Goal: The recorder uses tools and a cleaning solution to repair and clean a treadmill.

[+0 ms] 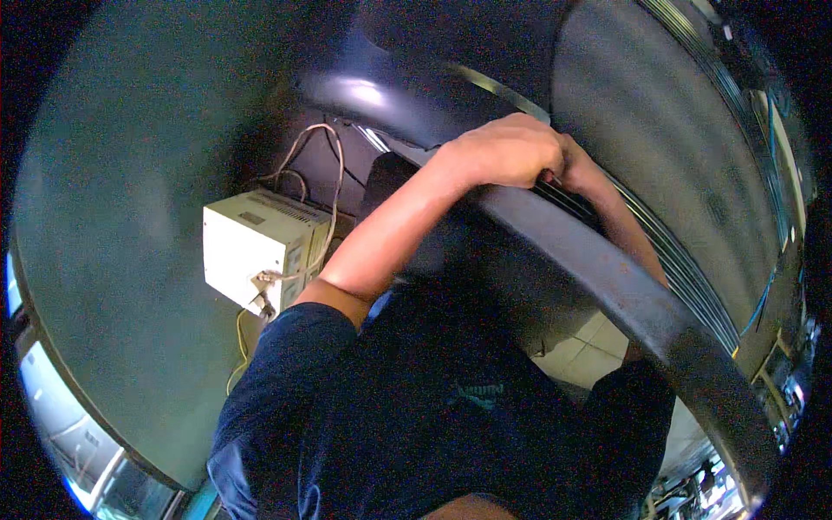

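My left hand point(507, 149) is closed with curled fingers at the upper end of a long dark metal bar point(598, 277), beneath a glossy dark curved panel point(373, 95). My right hand point(579, 172) is closed too, partly behind the left one, on the far side of the bar. A bundle of thin parallel dark lines point(676, 277), perhaps cables or strips, runs from under my hands down the bar's right side. What my fingers grip is hidden.
A cream metal box point(243, 247) with beige cables and plugs sits left of my left forearm, beside a large grey-green wall point(113, 225). A dark curved surface point(659, 121) fills the upper right. Pale floor tiles point(589, 342) show below the bar.
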A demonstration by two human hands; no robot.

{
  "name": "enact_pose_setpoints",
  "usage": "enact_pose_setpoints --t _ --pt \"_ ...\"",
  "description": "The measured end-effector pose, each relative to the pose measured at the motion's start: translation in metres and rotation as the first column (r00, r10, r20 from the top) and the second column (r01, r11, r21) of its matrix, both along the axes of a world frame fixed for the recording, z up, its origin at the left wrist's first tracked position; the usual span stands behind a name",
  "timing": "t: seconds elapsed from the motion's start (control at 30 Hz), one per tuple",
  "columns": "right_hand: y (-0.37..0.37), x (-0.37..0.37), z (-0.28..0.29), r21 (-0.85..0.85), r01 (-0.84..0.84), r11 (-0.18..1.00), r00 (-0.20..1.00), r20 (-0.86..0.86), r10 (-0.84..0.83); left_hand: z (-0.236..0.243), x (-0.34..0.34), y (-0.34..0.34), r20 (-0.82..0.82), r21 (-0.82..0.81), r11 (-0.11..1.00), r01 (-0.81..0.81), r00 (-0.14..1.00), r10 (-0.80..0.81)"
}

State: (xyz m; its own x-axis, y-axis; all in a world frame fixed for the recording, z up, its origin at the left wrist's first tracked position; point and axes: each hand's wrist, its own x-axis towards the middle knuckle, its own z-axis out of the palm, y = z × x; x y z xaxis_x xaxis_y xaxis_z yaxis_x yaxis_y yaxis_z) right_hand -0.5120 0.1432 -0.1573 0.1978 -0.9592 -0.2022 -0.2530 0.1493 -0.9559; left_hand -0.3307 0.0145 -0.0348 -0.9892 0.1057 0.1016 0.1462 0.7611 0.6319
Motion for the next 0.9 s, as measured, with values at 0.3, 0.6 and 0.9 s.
enact_pose_setpoints --t 0.3,0.6,0.9 --pt "-0.01 0.005 0.031 -0.184 0.024 0.983 0.98 -0.191 -0.059 -0.03 0.002 -0.004 -0.087 0.517 0.855 0.034 0.996 0.013" --pt "-0.012 0.01 0.031 0.144 -0.006 0.99 0.998 -0.062 0.015 -0.034 0.001 -0.023 0.258 0.666 0.746 0.006 0.937 -0.238" --pt "-0.016 0.009 0.017 0.085 -0.037 0.996 0.91 -0.408 0.069 0.006 0.02 -0.003 0.172 0.323 0.923 -0.212 0.972 0.163"
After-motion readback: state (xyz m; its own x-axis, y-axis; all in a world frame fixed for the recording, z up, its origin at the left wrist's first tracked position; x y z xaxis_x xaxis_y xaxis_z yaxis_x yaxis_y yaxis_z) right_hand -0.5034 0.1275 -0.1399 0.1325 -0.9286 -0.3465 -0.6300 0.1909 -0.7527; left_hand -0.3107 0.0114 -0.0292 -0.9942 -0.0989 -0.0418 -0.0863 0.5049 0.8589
